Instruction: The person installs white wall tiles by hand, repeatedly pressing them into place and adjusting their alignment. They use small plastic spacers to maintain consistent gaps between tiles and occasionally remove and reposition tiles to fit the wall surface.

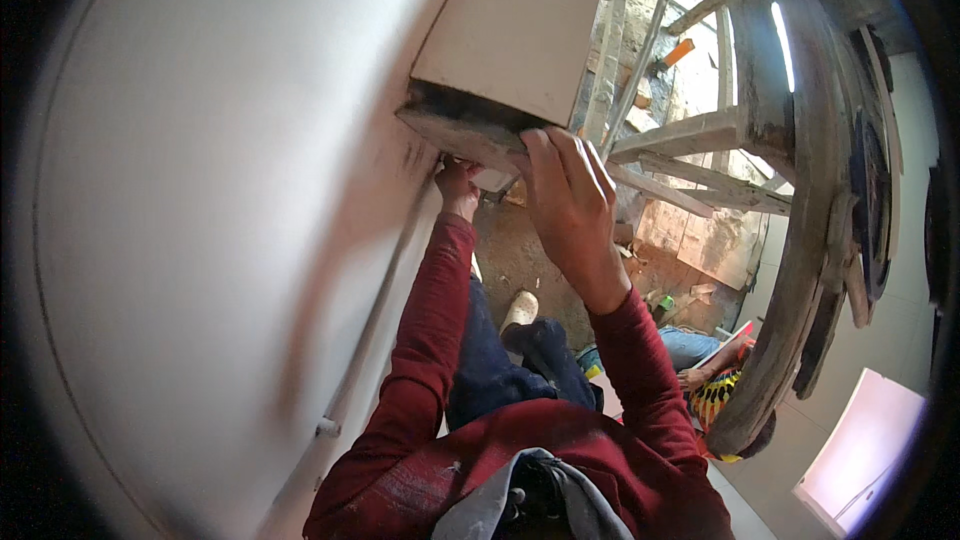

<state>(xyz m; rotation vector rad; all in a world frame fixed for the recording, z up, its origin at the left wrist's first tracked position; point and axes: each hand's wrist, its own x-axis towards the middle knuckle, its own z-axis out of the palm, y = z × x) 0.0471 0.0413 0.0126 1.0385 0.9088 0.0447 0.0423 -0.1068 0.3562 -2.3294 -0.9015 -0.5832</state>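
Note:
A pale tiled box-shaped ledge (pixel 510 30) juts from the white wall in front of me. Along its near end runs a rough grey-brown slab edge (pixel 460 132), with a dark gap above it. My right hand (pixel 575 215) is closed over the right end of this edge, fingers bent on top and thumb hidden. Below the slab, close to the wall, my left hand (pixel 459 190) has its fingers curled and partly hidden. Beside those fingers shows a small whitish flat piece (pixel 492 179); whether they hold it is unclear.
White wall (pixel 200 190) fills my left side. Rough timber scaffolding (pixel 765 90) stands at the right, above a dirty floor (pixel 540 245) with scattered debris. An orange object (pixel 678 52) lies beyond. Another person (pixel 715 380) is low down at the lower right, partly behind a timber.

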